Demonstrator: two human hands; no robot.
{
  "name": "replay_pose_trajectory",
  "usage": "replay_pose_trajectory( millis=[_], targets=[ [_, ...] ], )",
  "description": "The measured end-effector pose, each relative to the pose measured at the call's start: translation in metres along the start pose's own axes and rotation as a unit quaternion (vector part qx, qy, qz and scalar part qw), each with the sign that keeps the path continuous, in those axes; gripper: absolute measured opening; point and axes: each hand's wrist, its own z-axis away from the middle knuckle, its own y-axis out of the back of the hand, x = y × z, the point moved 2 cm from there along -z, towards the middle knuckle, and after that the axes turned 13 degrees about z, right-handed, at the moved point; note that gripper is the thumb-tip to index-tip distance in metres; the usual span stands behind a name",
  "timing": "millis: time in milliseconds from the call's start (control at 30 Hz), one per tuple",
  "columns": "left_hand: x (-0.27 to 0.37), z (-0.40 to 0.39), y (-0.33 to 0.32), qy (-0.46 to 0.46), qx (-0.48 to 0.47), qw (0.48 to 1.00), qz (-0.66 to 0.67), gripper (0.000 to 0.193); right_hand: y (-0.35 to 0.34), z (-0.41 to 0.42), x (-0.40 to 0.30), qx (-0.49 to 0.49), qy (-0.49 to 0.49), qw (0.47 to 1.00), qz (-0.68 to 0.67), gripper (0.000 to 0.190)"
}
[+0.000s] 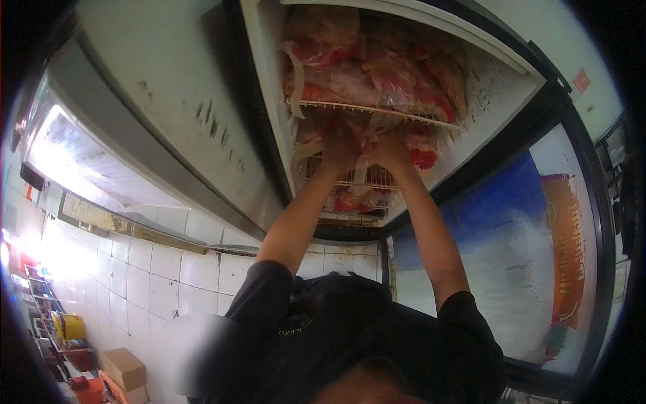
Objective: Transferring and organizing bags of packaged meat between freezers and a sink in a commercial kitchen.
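My left hand [341, 149] and my right hand [391, 150] reach side by side into an open upright refrigerator or freezer cabinet. Both are among plastic bags with red and pale contents, possibly meat, on the middle level. A bag with bright red contents [423, 155] lies just right of my right hand. Pale plastic [361, 169] hangs down between my wrists. Dim light and the bags obscure my fingertips, so their grip is unclear. Larger clear bags [343, 81] fill the upper wire shelf [373, 108], above my hands. Below them, more red bags [356, 199] sit near another wire rack [376, 179].
The cabinet door [202, 116] stands open on the left, its inner face marked with dark smudges. A printed cabinet side panel [474, 262] is at right. White wall tiles [151, 262], a cardboard box [123, 367] and a rack holding a yellow item [69, 326] are at lower left.
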Motion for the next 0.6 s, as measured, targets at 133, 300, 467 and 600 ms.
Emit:
replay_pose_trajectory(
  millis=[133,300,467,600],
  targets=[
    [-0.014,0.022,0.003,-0.085,0.133,0.984,0.085,0.038,-0.011,0.006,-0.002,-0.014,-0.016,1.000,0.007,0.039],
    [-0.041,0.002,0.049,0.170,0.139,0.971,0.090,0.032,0.009,0.017,-0.010,0.001,0.026,1.000,-0.016,0.050],
    [-0.087,-0.021,0.021,-0.019,0.118,0.991,0.062,0.043,0.004,0.005,-0.018,0.085,0.018,0.996,0.011,0.036],
    [-0.105,-0.034,0.005,0.092,-0.131,0.943,0.291,0.044,0.006,0.004,-0.025,-0.166,-0.092,0.967,-0.167,0.029]
  ],
)
